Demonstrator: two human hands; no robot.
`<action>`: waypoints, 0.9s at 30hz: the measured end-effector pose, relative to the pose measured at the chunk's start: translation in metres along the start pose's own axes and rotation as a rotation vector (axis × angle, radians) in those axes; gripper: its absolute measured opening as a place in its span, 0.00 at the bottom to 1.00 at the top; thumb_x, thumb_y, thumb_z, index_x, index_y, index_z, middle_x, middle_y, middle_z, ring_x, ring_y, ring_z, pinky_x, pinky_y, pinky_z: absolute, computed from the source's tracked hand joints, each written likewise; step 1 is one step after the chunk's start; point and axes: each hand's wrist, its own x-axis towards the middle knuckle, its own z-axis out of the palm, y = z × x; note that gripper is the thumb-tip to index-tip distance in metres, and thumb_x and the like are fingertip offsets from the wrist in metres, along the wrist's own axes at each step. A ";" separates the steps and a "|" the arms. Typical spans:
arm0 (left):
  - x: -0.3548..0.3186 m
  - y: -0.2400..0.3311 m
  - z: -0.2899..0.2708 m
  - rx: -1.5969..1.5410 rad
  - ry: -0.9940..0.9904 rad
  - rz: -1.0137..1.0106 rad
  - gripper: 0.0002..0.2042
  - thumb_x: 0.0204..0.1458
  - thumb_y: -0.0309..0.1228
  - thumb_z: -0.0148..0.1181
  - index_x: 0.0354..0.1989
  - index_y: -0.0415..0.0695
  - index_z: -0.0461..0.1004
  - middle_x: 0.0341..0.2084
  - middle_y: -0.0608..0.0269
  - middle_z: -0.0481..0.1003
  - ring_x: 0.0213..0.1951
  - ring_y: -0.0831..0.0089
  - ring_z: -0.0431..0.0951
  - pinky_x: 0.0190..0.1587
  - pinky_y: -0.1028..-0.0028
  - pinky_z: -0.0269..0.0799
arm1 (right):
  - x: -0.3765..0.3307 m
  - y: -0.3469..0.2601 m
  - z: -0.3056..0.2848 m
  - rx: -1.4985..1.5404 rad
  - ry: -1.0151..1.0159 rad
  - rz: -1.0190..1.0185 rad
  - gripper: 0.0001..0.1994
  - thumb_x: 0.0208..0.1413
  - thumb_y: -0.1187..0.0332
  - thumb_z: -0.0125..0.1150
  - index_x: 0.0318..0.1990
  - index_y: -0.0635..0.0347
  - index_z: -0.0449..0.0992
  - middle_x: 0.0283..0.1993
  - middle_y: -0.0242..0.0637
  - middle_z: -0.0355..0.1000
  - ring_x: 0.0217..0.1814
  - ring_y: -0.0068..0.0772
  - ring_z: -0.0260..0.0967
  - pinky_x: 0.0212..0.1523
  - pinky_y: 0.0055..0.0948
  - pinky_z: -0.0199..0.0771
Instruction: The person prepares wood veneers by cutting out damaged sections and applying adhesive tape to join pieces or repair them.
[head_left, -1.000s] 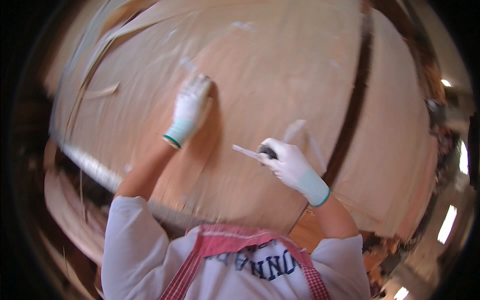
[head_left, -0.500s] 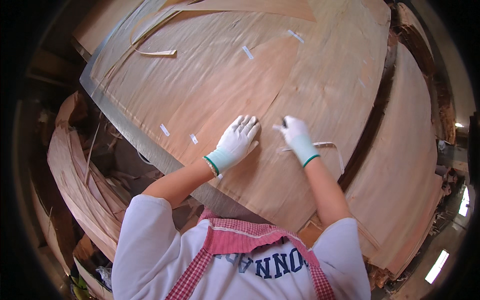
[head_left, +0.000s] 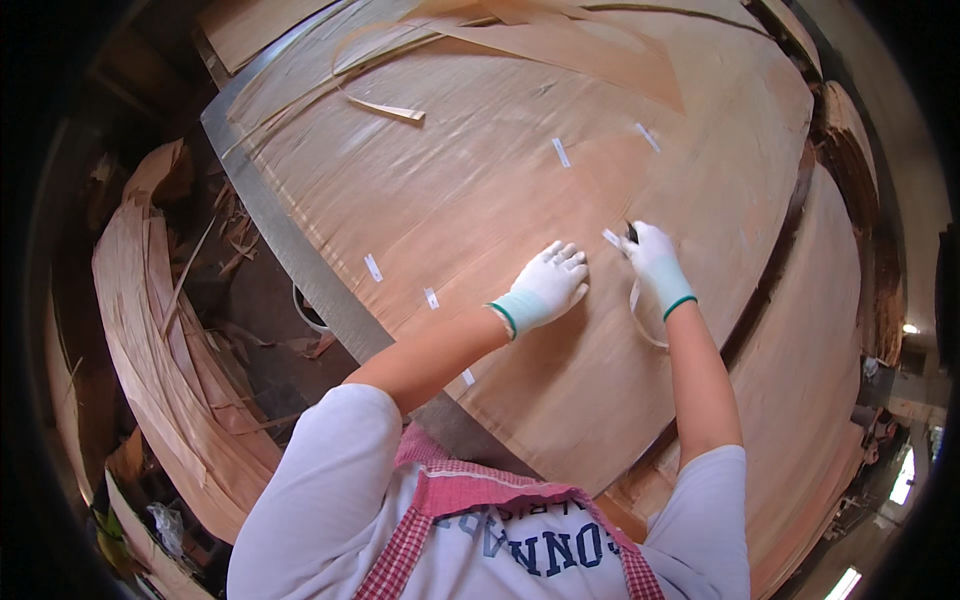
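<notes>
Veneer sheet (head_left: 480,200) lies flat across the bench, under both gloved hands. Left hand (head_left: 548,285) rests on it, fingers spread and holding nothing. Right hand (head_left: 652,258), at its 3 o'clock, is closed on a small dark tool (head_left: 631,234), a pale tape strip (head_left: 611,238) at its tip

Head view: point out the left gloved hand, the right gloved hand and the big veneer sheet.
left gloved hand (head_left: 548,285), head view, back of the glove.
right gloved hand (head_left: 652,256), head view, back of the glove.
veneer sheet (head_left: 480,190), head view, bare middle area.
</notes>
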 end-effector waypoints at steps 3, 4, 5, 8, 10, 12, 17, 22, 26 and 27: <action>-0.004 -0.043 -0.052 -0.114 0.403 -0.214 0.11 0.46 0.24 0.59 0.38 0.41 0.70 0.42 0.48 0.72 0.48 0.48 0.70 0.51 0.56 0.67 | 0.029 -0.078 0.024 0.036 -0.132 -0.095 0.13 0.56 0.62 0.63 0.29 0.62 0.72 0.24 0.36 0.69 0.28 0.23 0.66 0.32 0.30 0.72; -0.015 -0.074 -0.053 -0.027 0.464 -0.349 0.13 0.44 0.23 0.60 0.39 0.41 0.70 0.42 0.48 0.72 0.47 0.47 0.69 0.51 0.55 0.67 | 0.038 -0.101 0.047 0.153 -0.171 -0.165 0.14 0.54 0.61 0.64 0.29 0.63 0.73 0.25 0.39 0.71 0.28 0.28 0.68 0.33 0.34 0.72; -0.016 -0.088 -0.065 0.146 0.589 -0.345 0.15 0.45 0.23 0.59 0.43 0.39 0.70 0.46 0.46 0.72 0.51 0.47 0.69 0.55 0.56 0.66 | 0.052 -0.110 0.070 0.273 -0.205 -0.228 0.14 0.53 0.60 0.64 0.29 0.63 0.74 0.25 0.42 0.74 0.28 0.34 0.71 0.34 0.37 0.73; -0.004 -0.116 -0.089 -0.017 0.139 -0.412 0.19 0.52 0.25 0.51 0.54 0.38 0.69 0.54 0.47 0.71 0.59 0.51 0.68 0.65 0.57 0.58 | 0.090 -0.129 0.129 -0.265 0.120 -0.391 0.14 0.49 0.62 0.64 0.35 0.65 0.77 0.33 0.52 0.76 0.36 0.52 0.75 0.38 0.43 0.73; -0.024 -0.136 -0.058 0.142 0.158 -0.189 0.21 0.55 0.27 0.47 0.59 0.39 0.66 0.58 0.49 0.69 0.62 0.57 0.67 0.68 0.59 0.56 | 0.084 -0.135 0.131 -0.259 0.083 -0.255 0.15 0.48 0.60 0.65 0.34 0.65 0.77 0.36 0.54 0.76 0.42 0.59 0.73 0.41 0.47 0.72; -0.006 -0.119 -0.062 0.306 0.017 -0.131 0.21 0.56 0.27 0.46 0.59 0.39 0.66 0.61 0.49 0.67 0.64 0.58 0.64 0.69 0.61 0.54 | 0.078 -0.085 0.144 0.018 0.151 -0.254 0.09 0.54 0.66 0.62 0.31 0.64 0.76 0.26 0.46 0.76 0.26 0.40 0.75 0.28 0.37 0.73; -0.010 -0.121 -0.060 0.329 -0.068 -0.258 0.20 0.53 0.26 0.49 0.55 0.41 0.71 0.56 0.48 0.70 0.60 0.56 0.68 0.65 0.62 0.59 | -0.037 -0.126 0.121 0.732 0.113 0.202 0.14 0.60 0.59 0.63 0.28 0.54 0.67 0.20 0.25 0.65 0.15 0.15 0.60 0.13 0.19 0.58; -0.062 -0.160 -0.130 -0.191 0.485 -0.227 0.24 0.44 0.15 0.54 0.53 0.42 0.73 0.47 0.49 0.75 0.49 0.53 0.74 0.55 0.61 0.70 | -0.149 0.024 -0.003 1.106 0.864 0.350 0.05 0.60 0.65 0.60 0.39 0.52 0.73 0.30 0.28 0.67 0.27 0.23 0.63 0.24 0.25 0.67; -0.197 -0.200 -0.186 -0.043 0.646 -0.595 0.18 0.52 0.22 0.53 0.53 0.38 0.73 0.50 0.48 0.75 0.54 0.55 0.74 0.60 0.63 0.66 | -0.387 0.116 -0.085 0.817 1.514 0.445 0.19 0.62 0.51 0.52 0.44 0.59 0.66 0.33 0.34 0.57 0.30 0.31 0.62 0.15 0.34 0.64; -0.234 -0.206 -0.206 0.025 0.622 -0.678 0.18 0.53 0.22 0.52 0.54 0.37 0.72 0.51 0.48 0.74 0.55 0.55 0.73 0.61 0.64 0.65 | -0.440 0.088 -0.096 0.554 1.640 0.538 0.23 0.61 0.47 0.52 0.43 0.62 0.69 0.35 0.38 0.62 0.34 0.35 0.65 0.23 0.34 0.69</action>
